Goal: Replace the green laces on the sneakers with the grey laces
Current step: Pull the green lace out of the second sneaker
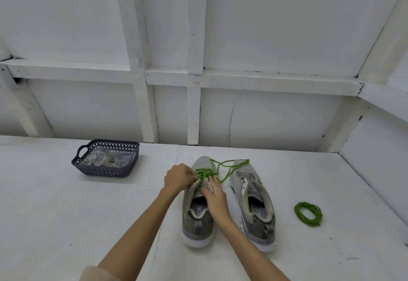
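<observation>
Lace point(203, 173) being pinched by left hand point(178, 177) at 12 o'clock of shoe point(197, 225); likely soft, light, snagging. Shoe being gripped by right hand point(216, 201).

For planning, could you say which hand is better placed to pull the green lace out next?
Probably left: the left hand pinches the green lace; the right hand holds that sneaker steady.

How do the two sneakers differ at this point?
The left sneaker has a green lace in its eyelets; the right sneaker has bare eyelets. The left hand and right hand work at the left sneaker; no hand touches the right sneaker. Both are grey, upright, heels toward the camera.
</observation>
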Tool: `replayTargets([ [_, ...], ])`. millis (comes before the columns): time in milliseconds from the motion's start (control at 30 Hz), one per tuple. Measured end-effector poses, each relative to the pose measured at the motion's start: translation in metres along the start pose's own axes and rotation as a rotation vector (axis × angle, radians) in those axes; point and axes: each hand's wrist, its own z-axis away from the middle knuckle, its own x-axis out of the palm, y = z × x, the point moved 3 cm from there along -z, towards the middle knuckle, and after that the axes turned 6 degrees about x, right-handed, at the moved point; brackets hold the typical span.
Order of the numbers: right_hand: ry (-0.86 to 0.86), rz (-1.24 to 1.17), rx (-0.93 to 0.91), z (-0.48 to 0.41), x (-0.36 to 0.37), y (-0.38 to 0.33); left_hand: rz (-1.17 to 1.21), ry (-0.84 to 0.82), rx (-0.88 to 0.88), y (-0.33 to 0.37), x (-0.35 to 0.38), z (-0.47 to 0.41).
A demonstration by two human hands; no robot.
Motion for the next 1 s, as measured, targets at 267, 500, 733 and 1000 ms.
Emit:
replayTargets([
  [267,0.008,-0.014,-0.012,-0.001,0.001,0.003,-0.095,-0.037,0.084,0.007,0.0,-0.002],
  [500,0.006,-0.011,-0.014,-0.002,0.001,0.003,-0.309,-0.014,0.084,0.011,0.004,0.002],
  [733,0.013,-0.01,-0.01,-0.001,0.0,0.004,-0.241,-0.035,0.076,0.009,0.003,-0.003],
  [1000,0.005,-0.024,-0.011,0.0,0.0,0.004,-0.353,0.069,0.105,0.023,0.01,-0.001],
])
